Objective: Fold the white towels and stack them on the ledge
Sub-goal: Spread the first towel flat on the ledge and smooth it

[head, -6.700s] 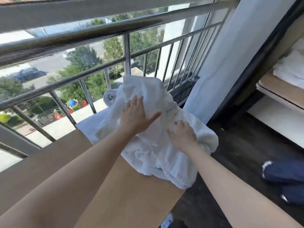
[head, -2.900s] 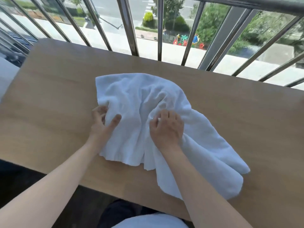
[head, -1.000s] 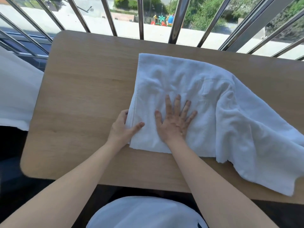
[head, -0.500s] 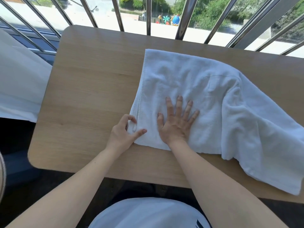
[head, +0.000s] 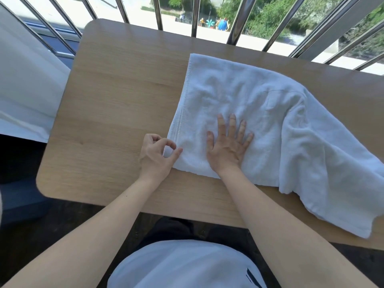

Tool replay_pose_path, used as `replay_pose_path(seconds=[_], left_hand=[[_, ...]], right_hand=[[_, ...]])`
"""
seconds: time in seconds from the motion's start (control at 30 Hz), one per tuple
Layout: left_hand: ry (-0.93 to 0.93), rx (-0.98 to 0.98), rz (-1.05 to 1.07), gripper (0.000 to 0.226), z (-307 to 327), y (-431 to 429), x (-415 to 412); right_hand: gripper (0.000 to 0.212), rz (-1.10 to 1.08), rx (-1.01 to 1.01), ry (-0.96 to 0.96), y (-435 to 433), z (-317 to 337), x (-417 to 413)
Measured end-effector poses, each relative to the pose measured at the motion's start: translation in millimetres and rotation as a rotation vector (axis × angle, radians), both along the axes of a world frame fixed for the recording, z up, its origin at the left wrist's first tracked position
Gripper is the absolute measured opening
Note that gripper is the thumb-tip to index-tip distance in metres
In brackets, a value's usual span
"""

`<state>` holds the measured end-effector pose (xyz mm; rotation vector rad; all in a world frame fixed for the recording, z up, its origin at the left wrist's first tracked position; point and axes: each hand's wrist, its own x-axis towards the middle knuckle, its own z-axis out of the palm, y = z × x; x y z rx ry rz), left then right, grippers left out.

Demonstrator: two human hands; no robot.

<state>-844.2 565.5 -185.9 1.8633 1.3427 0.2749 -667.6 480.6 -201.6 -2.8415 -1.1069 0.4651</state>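
Now the white towel [head: 239, 96] lies on the right half of the desk [head: 116, 96], its left part spread flat and its right end rumpled, reaching the near edge. The right hand [head: 228, 146] presses on it with fingers straight and spread, likely to pin it, while the left hand [head: 158, 156] pinches the near left corner, apparently to square that edge. Bare wood to the left leaves folding room, with the railing [head: 234, 19] just behind

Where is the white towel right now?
Head view: the white towel covers the right half of the wooden ledge, right hand flat on it, left hand pinching its near-left corner.
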Motion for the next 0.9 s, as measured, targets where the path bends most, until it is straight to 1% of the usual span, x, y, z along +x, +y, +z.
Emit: replay_pose_path(seconds=[0.13,0.27,0.37,0.4,0.5,0.53,0.67,0.73,0.8,0.9], left_hand=[[-0.024,0.015,-0.019,0.017,5,-1,9],[0.054,0.025,-0.033,0.019,12,5,12],[0.048,0.079,-0.032,0.018,14,9,7],[0.041,0.070,-0.022,0.018,14,9,4],[0.048,-0.068,0.018,0.018,8,11,3],[0.046,-0.086,0.029,0.018,8,10,5],[-0.070,-0.054,0.080,0.019,10,10,12],[-0.042,-0.080,0.083,0.020,8,11,8],[0.047,-0.114,0.084,0.020,5,11,6],[0.089,-0.076,0.100,0.017,6,14,13]], right_hand=[[0.064,0.018,-0.016,0.009,-2,3,-1],[0.067,0.027,-0.067,-0.007,-3,-2,-4],[0.069,0.013,-0.032,-0.009,-2,-4,-4],[0.069,0.017,-0.028,-0.012,-4,-5,-3],[0.071,0.061,-0.038,-0.041,-9,-7,0],[0.071,0.065,-0.033,-0.044,-10,-8,0],[0.073,0.043,0.027,-0.042,-8,-10,1],[0.076,0.071,0.026,-0.071,-10,-11,1],[0.077,0.083,0.005,-0.075,-11,-12,1],[0.079,0.082,-0.024,-0.077,-8,-11,0]])
